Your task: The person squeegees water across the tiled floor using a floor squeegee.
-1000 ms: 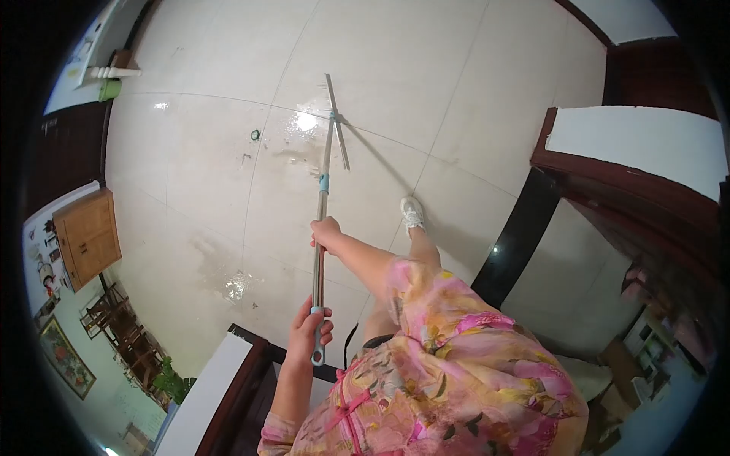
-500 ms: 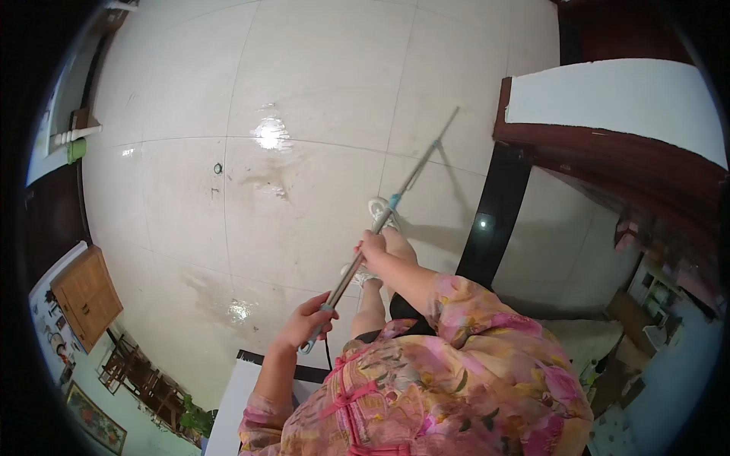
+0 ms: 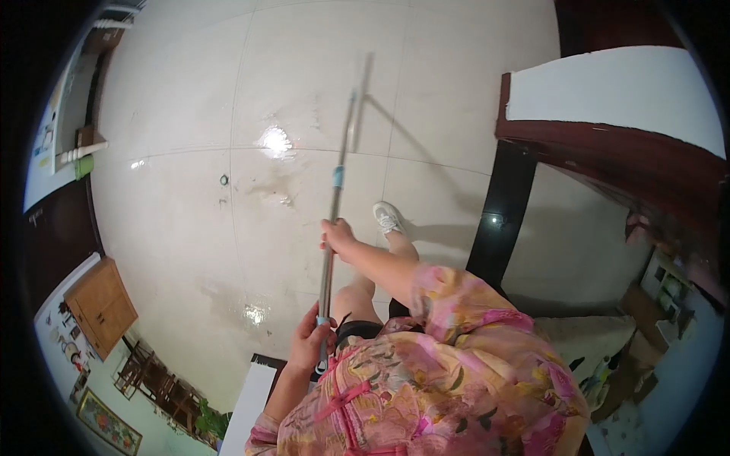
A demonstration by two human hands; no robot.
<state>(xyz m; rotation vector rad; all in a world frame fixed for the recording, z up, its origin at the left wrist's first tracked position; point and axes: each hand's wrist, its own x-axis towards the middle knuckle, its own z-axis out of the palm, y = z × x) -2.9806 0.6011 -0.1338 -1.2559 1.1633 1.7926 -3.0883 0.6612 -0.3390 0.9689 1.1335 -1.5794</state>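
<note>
Both of my hands are closed on a long-handled mop (image 3: 334, 199), a grey metal pole with light blue collars. My right hand (image 3: 336, 237) wraps the pole around its middle, just below the upper collar. Close to my body, my left hand (image 3: 309, 340) grips the lower end near another blue collar. The mop's narrow head is blurred by motion at the far end, over the pale tiles, so its exact form cannot be made out. Wet, shiny patches and brownish smears lie on the tiled floor (image 3: 304, 68) left of the pole.
A small green ring-like thing (image 3: 224, 180) lies on the floor. A dark stone strip (image 3: 496, 216) crosses the tiles at right, beside dark red furniture with a white top (image 3: 608, 87). At left stand a wooden cabinet (image 3: 101, 308) and dark wooden chairs (image 3: 163, 384).
The mop's far end has swung left and forward, and the pole stands more upright in view. My right hand moved left with it. One foot has shifted and only one shoe shows.
</note>
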